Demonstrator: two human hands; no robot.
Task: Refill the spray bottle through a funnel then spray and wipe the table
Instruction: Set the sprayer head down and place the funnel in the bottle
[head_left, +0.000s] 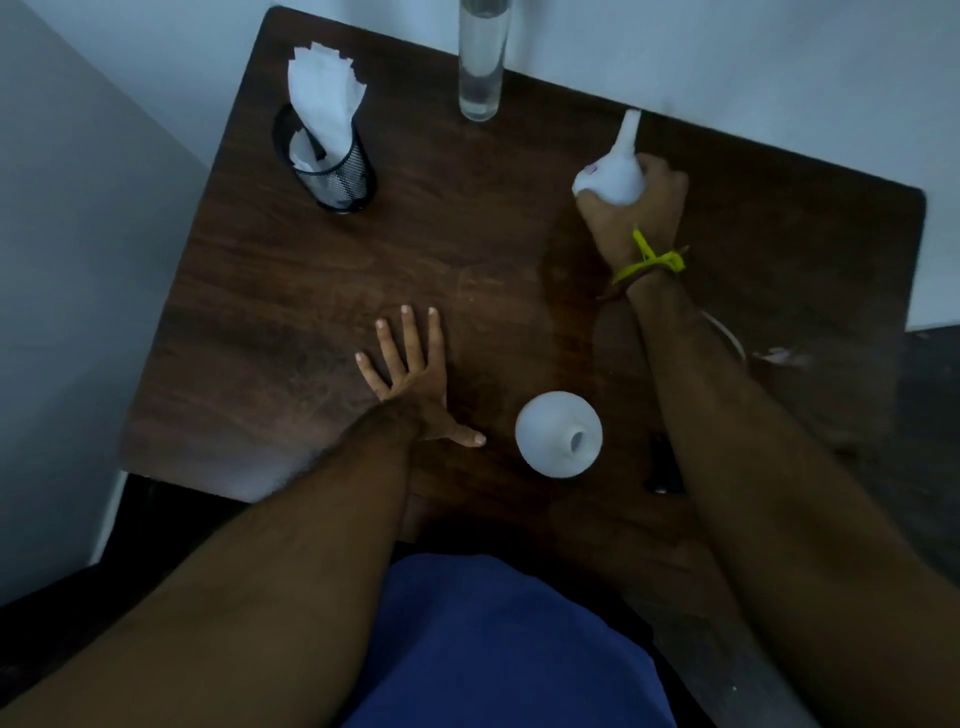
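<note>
My right hand (636, 208) is shut on a white crumpled wad (610, 179), apparently tissue, pressed on the dark wooden table (291, 291) at the back right; one twisted end of the wad points toward the wall. My left hand (415, 374) lies flat on the table near the front, fingers spread, holding nothing. A white rounded object with a small opening on top (558, 434) stands just right of my left thumb; I cannot tell whether it is the funnel or the bottle. A tall clear bottle of water (482, 62) stands at the back edge.
A black mesh cup (337, 174) stuffed with white tissues stands at the back left. A small dark object (662, 467) lies beside my right forearm. A white scrap (779, 357) lies at the right edge. A damp sheen (561, 270) shows mid-table. Walls border the back and left.
</note>
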